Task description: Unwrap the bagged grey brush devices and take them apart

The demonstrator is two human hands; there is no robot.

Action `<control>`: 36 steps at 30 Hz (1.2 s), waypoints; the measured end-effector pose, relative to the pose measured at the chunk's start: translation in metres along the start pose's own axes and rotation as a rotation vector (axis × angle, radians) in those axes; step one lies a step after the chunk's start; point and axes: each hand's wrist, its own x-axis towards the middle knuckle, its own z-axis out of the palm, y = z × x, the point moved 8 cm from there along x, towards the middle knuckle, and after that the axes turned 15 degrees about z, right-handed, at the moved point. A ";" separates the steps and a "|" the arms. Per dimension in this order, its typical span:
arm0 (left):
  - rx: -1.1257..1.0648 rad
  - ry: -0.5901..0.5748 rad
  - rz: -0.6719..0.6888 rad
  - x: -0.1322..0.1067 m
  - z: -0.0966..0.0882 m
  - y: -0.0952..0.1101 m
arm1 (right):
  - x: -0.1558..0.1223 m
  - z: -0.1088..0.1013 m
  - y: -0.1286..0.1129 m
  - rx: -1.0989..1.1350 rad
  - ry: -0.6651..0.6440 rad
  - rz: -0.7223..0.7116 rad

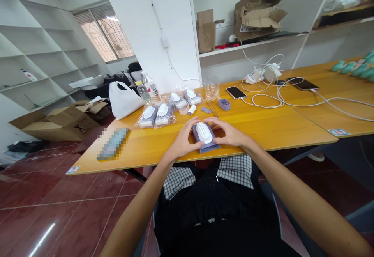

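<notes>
At the table's front edge is a grey-purple plastic box (209, 147) with a white, ribbed oval piece (203, 133) on top. My left hand (185, 138) curls around its left side, thumb against the near corner. From the right, my right hand (229, 133) holds the box, with its thumb on the near right corner and its other fingers behind. Beyond my hands lie a small white cylinder (192, 110), a pale pinkish cup (184, 110), flat purple discs (206, 110), a thin chain (213, 108) and a small open purple tub (224, 105) with small things inside.
Several similar boxes in clear plastic bags (163, 116) stand to the back left, near a white carrier bag (125, 100) and bottles (150, 87). A phone (236, 93), white cables (283, 100) and a dark tablet-like device (304, 84) lie rightward. A blurred grey object (113, 144) lies left.
</notes>
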 end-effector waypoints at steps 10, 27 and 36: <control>-0.056 -0.054 -0.009 -0.002 0.003 -0.004 | -0.001 0.005 -0.008 -0.060 0.020 0.030; -0.025 -0.079 -0.034 0.004 0.007 -0.001 | 0.003 0.007 0.005 -0.074 0.056 0.051; 0.030 -0.095 -0.058 0.003 0.006 -0.005 | 0.001 0.007 -0.002 -0.096 0.054 0.033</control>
